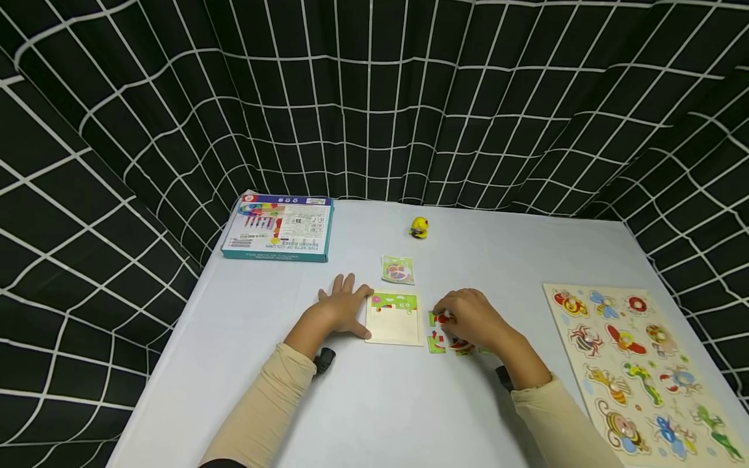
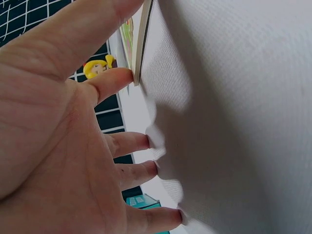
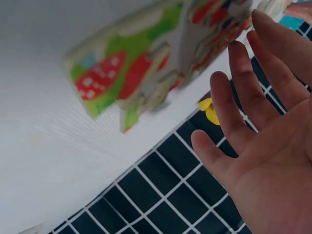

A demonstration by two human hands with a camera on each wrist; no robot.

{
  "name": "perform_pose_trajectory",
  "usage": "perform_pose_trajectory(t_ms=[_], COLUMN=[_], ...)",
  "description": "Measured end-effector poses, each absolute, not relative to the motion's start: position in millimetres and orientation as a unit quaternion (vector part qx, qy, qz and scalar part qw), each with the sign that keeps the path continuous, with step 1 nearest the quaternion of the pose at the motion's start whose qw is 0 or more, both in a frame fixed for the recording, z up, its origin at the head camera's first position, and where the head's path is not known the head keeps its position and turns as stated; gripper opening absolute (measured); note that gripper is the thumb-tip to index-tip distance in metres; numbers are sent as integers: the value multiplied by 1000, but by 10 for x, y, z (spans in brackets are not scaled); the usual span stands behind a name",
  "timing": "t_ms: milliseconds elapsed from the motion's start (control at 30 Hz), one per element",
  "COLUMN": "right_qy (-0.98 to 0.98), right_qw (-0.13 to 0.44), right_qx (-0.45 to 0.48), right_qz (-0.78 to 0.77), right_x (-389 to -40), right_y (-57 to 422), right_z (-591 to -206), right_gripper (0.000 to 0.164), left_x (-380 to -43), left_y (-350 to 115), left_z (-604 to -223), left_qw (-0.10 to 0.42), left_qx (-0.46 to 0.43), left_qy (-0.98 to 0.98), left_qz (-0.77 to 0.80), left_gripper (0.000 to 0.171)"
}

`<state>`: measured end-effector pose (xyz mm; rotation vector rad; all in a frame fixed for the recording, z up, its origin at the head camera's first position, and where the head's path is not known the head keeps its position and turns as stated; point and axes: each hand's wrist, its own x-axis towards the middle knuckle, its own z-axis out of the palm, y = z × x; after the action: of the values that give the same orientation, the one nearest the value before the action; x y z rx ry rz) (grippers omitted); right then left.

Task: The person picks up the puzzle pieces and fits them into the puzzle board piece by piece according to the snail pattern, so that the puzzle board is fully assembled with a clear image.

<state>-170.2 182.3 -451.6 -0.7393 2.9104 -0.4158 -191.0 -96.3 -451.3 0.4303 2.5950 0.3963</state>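
In the head view, a square wooden puzzle board (image 1: 393, 328) lies mid-table with a green printed strip along its far part. My left hand (image 1: 338, 311) has its fingers spread; its thumb and index finger touch the board's left edge. The left wrist view shows that index fingertip against the board's rim (image 2: 138, 58). Over the loose puzzle pieces (image 1: 436, 344), just right of the board, is my right hand (image 1: 470, 318), fingertips down at the pieces. Seen from the right wrist, its fingers are loosely extended, and a red and green piece (image 3: 105, 78) lies nearby. The hand partly covers the pieces.
Beyond the board lies a small printed packet (image 1: 398, 270), with a yellow toy figure (image 1: 419, 227) farther back. A flat box (image 1: 277, 227) is at the back left. A large insect puzzle board (image 1: 634, 364) covers the right side. Black grid cloth (image 1: 386, 104) surrounds the table.
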Motion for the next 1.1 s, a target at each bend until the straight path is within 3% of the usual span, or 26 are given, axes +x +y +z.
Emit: perform_pose_trajectory(t_ms=[567, 800, 1100], right_qy=[955, 934, 926], right_qw=[36, -11, -13], right_qx=[-266, -338, -360], right_qz=[-124, -113, -111], right_x=[-1745, -1770, -1783], right_y=[1746, 1406, 974], right_z=[-4524, -4471, -4563], right_gripper=[24, 27, 29], left_x=[-1914, -1910, -1924], left_y=[-978, -974, -976], left_z=[-4480, -4492, -4515], left_qw=[235, 236, 233], left_qx=[161, 159, 162], left_qy=[947, 948, 949], left_qz=[148, 142, 137], left_gripper=[88, 89, 87])
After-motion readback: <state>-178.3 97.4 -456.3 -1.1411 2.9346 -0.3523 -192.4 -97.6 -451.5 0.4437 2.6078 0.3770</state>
